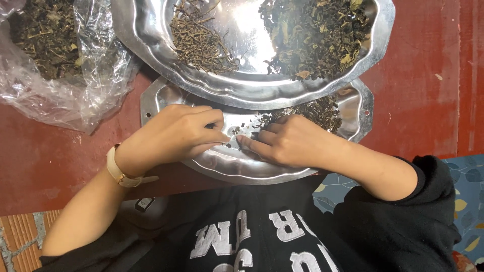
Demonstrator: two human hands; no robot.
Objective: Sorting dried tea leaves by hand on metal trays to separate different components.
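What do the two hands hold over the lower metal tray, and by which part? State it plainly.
Neither the left hand nor the right hand visibly grips anything; their fingertips press on small dark dried leaf bits scattered on the lower scalloped silver metal tray.

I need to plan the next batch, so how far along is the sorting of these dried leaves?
Done: a heap of bare stems and a heap of picked leaves lie apart on the upper metal tray. In hand: the left hand and right hand pick at bits on the lower tray. Left: a small pile there, plus the plastic bag of unsorted leaves.
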